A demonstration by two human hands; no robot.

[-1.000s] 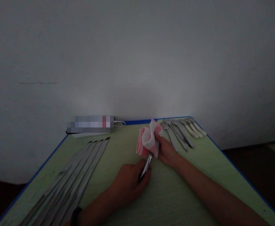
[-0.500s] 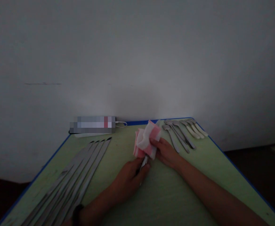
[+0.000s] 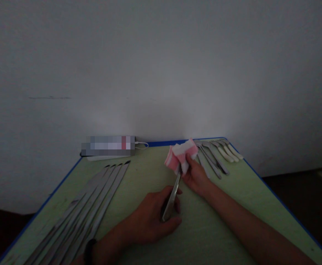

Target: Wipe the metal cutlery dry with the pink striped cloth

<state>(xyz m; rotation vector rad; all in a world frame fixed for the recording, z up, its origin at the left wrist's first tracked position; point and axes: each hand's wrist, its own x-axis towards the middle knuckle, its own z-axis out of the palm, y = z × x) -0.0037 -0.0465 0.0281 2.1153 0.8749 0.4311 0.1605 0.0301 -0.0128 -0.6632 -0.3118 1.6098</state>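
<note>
My left hand (image 3: pixel 152 217) is closed round the handle end of a slim metal utensil (image 3: pixel 172 195) that slants up and away over the green table (image 3: pixel 139 180). My right hand (image 3: pixel 195 176) pinches a pink and white cloth (image 3: pixel 181 154) wrapped over the utensil's far end, which is hidden inside the cloth. Both hands are near the middle of the table, with a dark band on my left wrist.
Several long flat metal skewers (image 3: pixel 95 200) lie side by side at the left. A row of spoons (image 3: pixel 214 156), some with white handles, lies at the far right. A blurred box (image 3: pixel 107 145) with a white cable sits against the wall. The table has blue edges.
My right hand slid the cloth away along the utensil toward its far end, baring more of the metal shaft. My left hand kept its grip and drew slightly nearer to me.
</note>
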